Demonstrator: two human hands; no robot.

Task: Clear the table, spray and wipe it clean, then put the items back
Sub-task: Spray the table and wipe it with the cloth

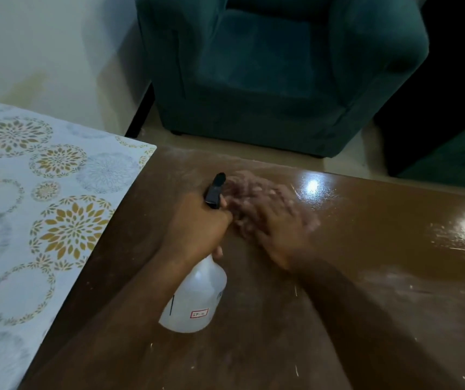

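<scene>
My left hand (197, 229) grips the neck of a translucent white spray bottle (194, 299) with a black trigger head that points away from me. The bottle is tilted above the glossy brown table (366, 263). Just right of the nozzle, my right hand (279, 229) presses a pinkish cloth (242, 187) against the tabletop. Hand and cloth are blurred by motion. The tabletop carries wet streaks and light reflections at the right.
A surface covered in a white cloth with gold and grey flower rings (42, 220) abuts the table's left edge. Beyond the far edge stands a dark green armchair (276, 74) on a pale floor, with a second green seat (456, 161) at the far right.
</scene>
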